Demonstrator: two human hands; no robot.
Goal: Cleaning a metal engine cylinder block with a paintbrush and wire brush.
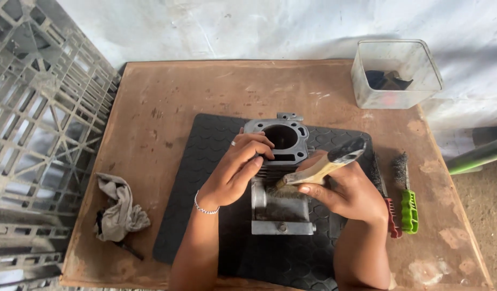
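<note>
1. Head view: left hand (239, 170) grips the engine cylinder (280, 178) on the black mat (205, 215), mid-tabletop.
2. Right hand (348, 193) clasps a wooden-handled brush (319, 167) against its fins.
3. Cylinder looks heavy, rigid; best held by its body.

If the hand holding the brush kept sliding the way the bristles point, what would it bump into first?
Probably the left hand. The right hand aims the wooden-handled brush leftward across the metal engine cylinder, and the left hand's fingers rest just past the bristles. Depth is hard to judge.
</note>
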